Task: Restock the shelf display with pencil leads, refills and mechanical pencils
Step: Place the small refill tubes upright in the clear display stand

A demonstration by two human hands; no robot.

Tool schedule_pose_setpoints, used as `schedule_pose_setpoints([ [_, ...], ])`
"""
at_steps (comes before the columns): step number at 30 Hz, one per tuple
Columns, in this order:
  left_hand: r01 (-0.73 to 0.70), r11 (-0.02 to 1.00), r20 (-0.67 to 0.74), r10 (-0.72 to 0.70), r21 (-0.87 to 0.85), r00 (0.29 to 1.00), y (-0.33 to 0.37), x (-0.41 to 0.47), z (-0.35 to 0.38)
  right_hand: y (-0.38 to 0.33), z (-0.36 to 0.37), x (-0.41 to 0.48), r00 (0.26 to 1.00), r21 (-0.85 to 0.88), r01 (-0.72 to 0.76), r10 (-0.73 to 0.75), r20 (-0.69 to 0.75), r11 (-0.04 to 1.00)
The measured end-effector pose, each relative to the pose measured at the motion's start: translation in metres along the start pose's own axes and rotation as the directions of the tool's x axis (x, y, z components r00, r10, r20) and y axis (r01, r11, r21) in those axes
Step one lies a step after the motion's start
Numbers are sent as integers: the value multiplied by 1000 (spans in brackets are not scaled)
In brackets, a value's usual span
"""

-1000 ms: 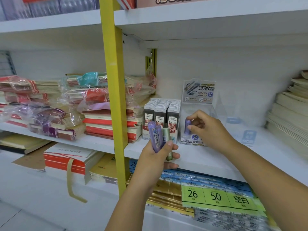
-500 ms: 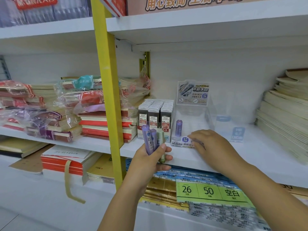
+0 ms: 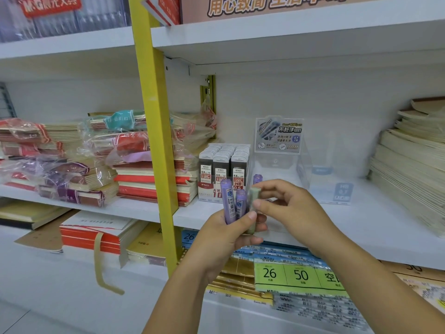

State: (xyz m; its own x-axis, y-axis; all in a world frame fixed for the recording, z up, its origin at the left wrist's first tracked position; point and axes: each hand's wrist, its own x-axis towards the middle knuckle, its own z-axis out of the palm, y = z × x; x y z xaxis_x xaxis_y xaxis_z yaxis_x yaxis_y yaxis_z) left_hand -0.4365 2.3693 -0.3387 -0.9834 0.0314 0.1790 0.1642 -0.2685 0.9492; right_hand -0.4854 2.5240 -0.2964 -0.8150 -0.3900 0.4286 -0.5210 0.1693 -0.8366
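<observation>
Gripping a small bundle in front of the shelf (image 3: 361, 220), the left hand (image 3: 226, 235) curls round two purple lead tubes (image 3: 228, 201) and a green tube (image 3: 253, 196), all upright, with the thumb laid across their fronts. The right hand (image 3: 289, 208) has its fingers bent and pinches the green tube near its top between thumb and forefinger, so both hands touch that tube.

Half a second ago the right hand lay low at the front of the clear display box (image 3: 277, 162), just after setting a tube there; it has since come back to the bundle. A single purple tube (image 3: 257, 178) stands upright in the box's left front corner, its cap showing just above the right hand. The left hand holds the same three tubes as before.

The card (image 3: 279, 135) at the back of the box reads "不脏手铅芯" with a round "0.7 2B" mark. Just left of it, a tray of dark lead cases (image 3: 222, 165) carries "M&G", "0.5", "HB" and "100". A second clear box (image 3: 330, 186) to the right bears "HB 0.7". On the lower shelf a green label (image 3: 298, 276) shows "26", "50" and "空". A red sign (image 3: 50, 4) at top left reads "M&G晨光文具", and the banner (image 3: 277, 6) above reads "用心致简".
</observation>
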Motion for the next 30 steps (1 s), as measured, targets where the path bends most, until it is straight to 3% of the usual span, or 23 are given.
schedule_pose_setpoints([
  [3, 10, 999, -3, -10, -38, 1000, -1, 1, -3, -3, -6, 6, 995, 142, 12, 1, -96, 990],
  [7, -19, 998, -90, 24, 55, 996, 0, 4, -8, -10, -15, 13, 991, 230, 70, -43, -124, 971],
  [12, -96, 993, -165, 107, 75, 981, 1, 9, -8, -8, -20, 15, 987, -133, 93, -74, 140, 987],
  [15, -105, 987, -161, 124, 120, 979, -1, 10, -6, -3, -14, 11, 987, -242, 106, -73, 143, 965],
  [16, -102, 987, -179, 124, 127, 976, -2, 11, -7, -2, -13, 10, 988, -199, 94, -67, 137, 975],
  [18, -99, 989, -218, 121, 107, 968, -4, 12, -9, 2, -15, 9, 993, 64, 31, -37, 108, 998],
  [20, -106, 990, -225, 126, 97, 966, -5, 12, -9, 4, -15, 9, 999, 318, -34, 21, 43, 947],
  [22, -117, 987, -205, 138, 109, 969, -4, 11, -6, 7, -12, 9, 998, 394, -47, 58, -17, 918],
  [25, -130, 983, -180, 152, 128, 972, -3, 10, -1, 8, -15, 11, 995, 209, 0, 21, -102, 978],
  [28, -126, 974, -175, 160, 190, 972, -2, 9, 2, 2, -30, 17, 947, 75, 205, -178, -267, 976],
  [30, -119, 969, -166, 157, 216, 974, -2, 9, 2, 0, -39, 21, 922, -22, 259, -254, -294, 966],
])
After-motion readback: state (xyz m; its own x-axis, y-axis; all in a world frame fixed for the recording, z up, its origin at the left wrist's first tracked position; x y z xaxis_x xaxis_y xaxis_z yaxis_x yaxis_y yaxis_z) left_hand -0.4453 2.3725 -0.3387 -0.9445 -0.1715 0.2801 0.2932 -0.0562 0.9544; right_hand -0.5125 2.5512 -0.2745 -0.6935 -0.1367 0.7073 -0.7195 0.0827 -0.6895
